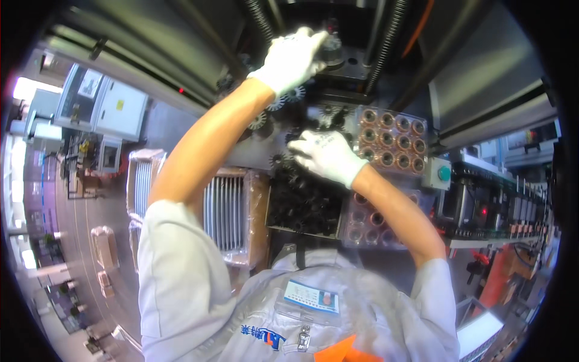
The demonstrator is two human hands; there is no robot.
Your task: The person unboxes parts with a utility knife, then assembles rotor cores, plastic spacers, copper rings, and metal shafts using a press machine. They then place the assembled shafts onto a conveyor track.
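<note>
My left hand (291, 59), in a white glove, reaches into the machine at the top. Its fingers close against the left side of an upright metal cylindrical part (333, 51) on a dark base. Lower and to the right, my right hand (329, 155), also gloved, has its fingers bent together over dark toothed discs. Whatever lies between those fingertips is hidden. Pale toothed rings (276, 102) lie below my left wrist. A box of black toothed parts (307, 205) stands below my right hand.
Right of my right hand is a clear tray of copper-wound rings (393, 139); another clear tray (368, 226) sits partly under my forearm. A green button box (443, 174) stands beside them. Cartons with metal strips (226, 211) are at left. Springs and rods (386, 45) flank the machine opening.
</note>
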